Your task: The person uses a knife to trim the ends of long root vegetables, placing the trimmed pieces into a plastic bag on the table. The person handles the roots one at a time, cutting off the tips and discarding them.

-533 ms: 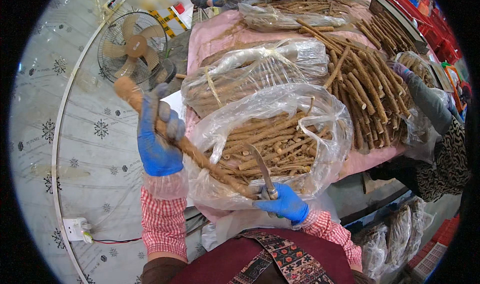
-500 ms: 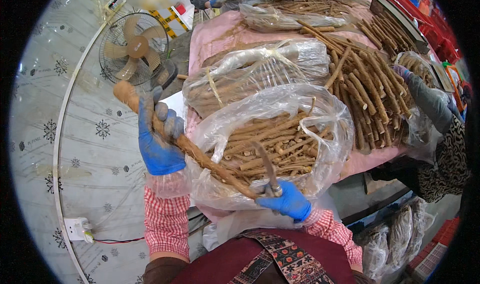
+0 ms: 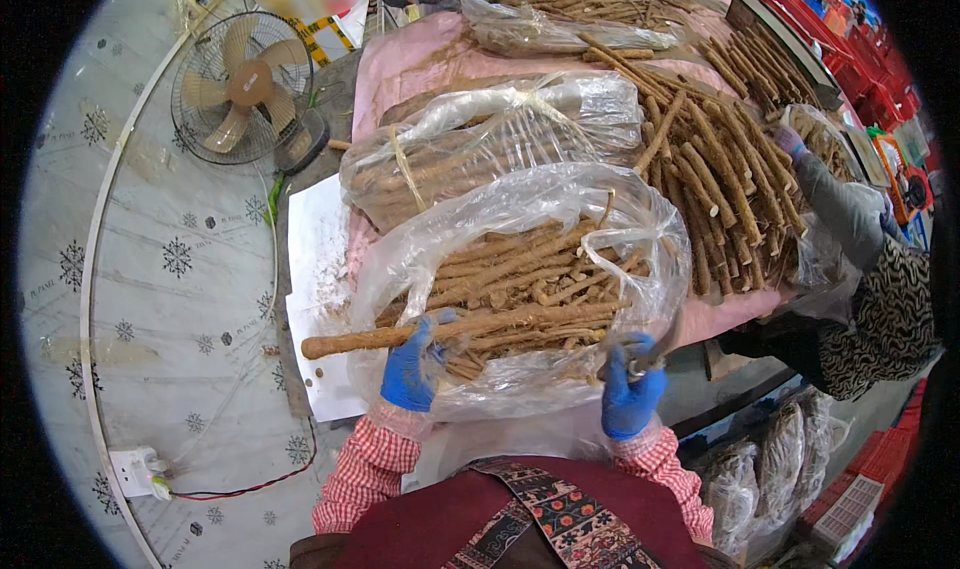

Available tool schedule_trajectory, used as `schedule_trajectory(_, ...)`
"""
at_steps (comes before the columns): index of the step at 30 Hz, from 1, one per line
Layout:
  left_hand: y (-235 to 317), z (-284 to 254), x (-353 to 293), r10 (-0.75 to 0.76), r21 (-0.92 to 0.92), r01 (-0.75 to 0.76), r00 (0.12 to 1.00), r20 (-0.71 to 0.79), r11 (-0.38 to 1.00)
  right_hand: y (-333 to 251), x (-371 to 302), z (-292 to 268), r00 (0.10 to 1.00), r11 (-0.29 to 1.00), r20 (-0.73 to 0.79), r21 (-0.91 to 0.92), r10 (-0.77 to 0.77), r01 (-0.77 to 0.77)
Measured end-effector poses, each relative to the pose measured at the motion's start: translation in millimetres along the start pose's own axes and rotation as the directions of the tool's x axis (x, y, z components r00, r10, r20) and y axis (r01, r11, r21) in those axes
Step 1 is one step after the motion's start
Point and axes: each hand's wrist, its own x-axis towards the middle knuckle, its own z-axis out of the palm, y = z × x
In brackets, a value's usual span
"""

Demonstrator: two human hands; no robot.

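Observation:
A long brown yam-like root (image 3: pixel 500 321) lies level over an open clear plastic bag (image 3: pixel 395 254), its thick end pointing left. My left hand (image 3: pixel 408 371), in a blue glove, is closed around the root near that thick end. My right hand (image 3: pixel 630 389), gloved in blue too, is closed at the bag's near right edge around a curved knife (image 3: pixel 648 359), mostly hidden by the fingers. Between my hands, the bag holds many thinner roots (image 3: pixel 490 264). The held root's thin end reaches toward my right hand, apart from its fingers.
Behind the open bag lies a wrapped bundle of roots (image 3: pixel 490 134). A large root pile (image 3: pixel 725 184) is on the right, beside a co-worker's grey sleeve (image 3: pixel 840 204). White paper (image 3: pixel 318 269) and a fan (image 3: pixel 245 84) are at left. More people's gloved hands work at the far end.
The root has swung from a steep slant on the left to nearly level over the bag. My left hand came down and right; my right hand moved right with the knife, away from the root.

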Motion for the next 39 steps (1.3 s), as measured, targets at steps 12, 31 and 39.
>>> schedule_trajectory(12, -22.0, -12.8, -8.3, 0.061, -0.066, -0.067, 0.995, -0.081, 0.996, -1.5, -7.2, 32.5, 0.972, 0.961, 0.195, -0.218, -0.128, 0.171)
schedule_trajectory(31, -19.8, 16.8, -0.8, 0.049, 0.263, -0.12, 0.964, 0.263, 0.957, 12.6, 17.7, 14.8, 0.711, 0.638, 0.351, 0.315, 0.609, -0.702)
schedule_trajectory(39, -23.4, 36.8, 15.3, -0.166, 0.205, 0.129, 0.97, 0.175, 0.97, 39.5, 4.2, -29.6, 0.684, 0.63, 0.392, 0.278, 0.614, -0.725)
